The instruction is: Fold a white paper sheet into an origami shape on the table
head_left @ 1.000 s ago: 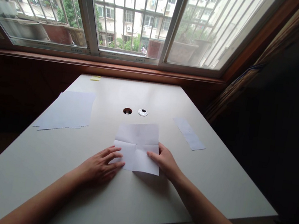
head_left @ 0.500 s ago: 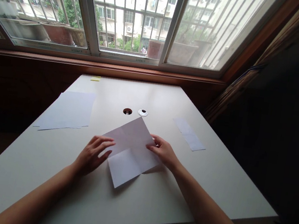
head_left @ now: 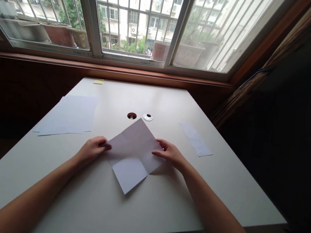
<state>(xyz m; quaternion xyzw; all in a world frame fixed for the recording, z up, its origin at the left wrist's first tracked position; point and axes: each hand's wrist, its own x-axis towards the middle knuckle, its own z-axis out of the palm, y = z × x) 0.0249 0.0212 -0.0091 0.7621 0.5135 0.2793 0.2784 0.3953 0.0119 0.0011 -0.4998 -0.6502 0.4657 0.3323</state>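
A creased sheet of white paper (head_left: 135, 142) is turned like a diamond in front of me, one corner pointing at the window and one at me. Creases cross it, and its near part is bent at a different angle and looks brighter. At its left corner my left hand (head_left: 93, 149) pinches the edge between thumb and fingers. On the right side my right hand (head_left: 169, 154) grips the other edge, thumb on top and fingers partly hidden behind it. The sheet's right part casts a shadow on the table.
Several white sheets (head_left: 69, 115) lie stacked on the left of the white table (head_left: 140, 215). A narrow paper strip (head_left: 197, 140) rests on the right. Beyond the paper are a round hole (head_left: 131, 116) and a ring-shaped cover (head_left: 147, 117). Yellow slips (head_left: 98, 81) lie at the far edge.
My left hand has closed on the paper's left corner; its fingers were spread before. The sheet has turned slightly, so its near and far corners now line up more squarely. My right hand keeps its grip.
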